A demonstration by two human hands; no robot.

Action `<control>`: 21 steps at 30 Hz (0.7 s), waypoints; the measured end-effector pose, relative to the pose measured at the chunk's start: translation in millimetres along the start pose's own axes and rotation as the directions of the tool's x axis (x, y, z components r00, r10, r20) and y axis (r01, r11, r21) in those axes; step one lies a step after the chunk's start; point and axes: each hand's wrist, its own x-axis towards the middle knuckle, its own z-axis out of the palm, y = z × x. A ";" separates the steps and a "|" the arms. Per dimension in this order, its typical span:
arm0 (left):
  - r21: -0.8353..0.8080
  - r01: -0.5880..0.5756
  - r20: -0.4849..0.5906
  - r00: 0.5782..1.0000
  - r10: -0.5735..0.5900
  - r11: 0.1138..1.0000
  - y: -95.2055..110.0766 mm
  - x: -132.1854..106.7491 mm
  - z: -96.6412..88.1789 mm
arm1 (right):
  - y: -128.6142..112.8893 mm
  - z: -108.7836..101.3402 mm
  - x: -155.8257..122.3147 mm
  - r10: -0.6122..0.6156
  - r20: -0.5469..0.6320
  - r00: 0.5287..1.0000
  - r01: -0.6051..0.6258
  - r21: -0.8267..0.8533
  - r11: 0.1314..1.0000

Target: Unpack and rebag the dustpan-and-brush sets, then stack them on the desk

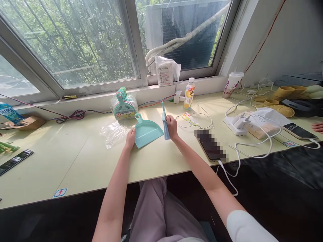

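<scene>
My left hand point(130, 138) grips the left edge of a small teal dustpan point(148, 131), whose looped handle points toward the window. To its right, my right hand point(172, 127) is closed around a small hand brush point(165, 125), held upright with its blue bristles downward. Brush and dustpan are apart. A crumpled clear plastic bag point(113, 133) lies just left of my left hand. Behind it stands a stack of packaged dustpans point(124, 106) in green, pink and white. A printed card point(189, 119) rests right of my right hand, partly under a thin cable.
A drink bottle point(189, 94) and a lidded cup point(232, 84) stand at the back. On the right are a phone point(210, 145), a power strip point(236, 125) with white cables, and another phone point(300, 130). Another person's hand point(317, 127) shows at the far right. Left are a blue pack point(10, 113) and cable bundle point(71, 116).
</scene>
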 end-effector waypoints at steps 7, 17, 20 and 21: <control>0.391 0.013 -0.078 0.997 0.019 0.920 -11.9 6.4 -25.6 | 41.2 -10.5 19.2 -0.017 -0.066 0.998 -0.017 -0.490 0.872; 0.323 0.145 -0.209 0.975 -0.079 0.935 -10.0 1.6 -28.4 | 49.5 2.2 11.2 0.060 0.088 0.994 0.005 -0.602 0.799; 0.319 0.143 -0.211 0.974 -0.077 0.937 -5.6 -0.8 -27.9 | 48.9 3.1 9.8 0.066 0.096 0.993 0.008 -0.622 0.783; 0.344 0.144 -0.208 0.975 -0.075 0.928 -3.8 -1.6 -27.7 | 48.8 2.9 9.8 0.069 0.093 0.993 0.005 -0.630 0.777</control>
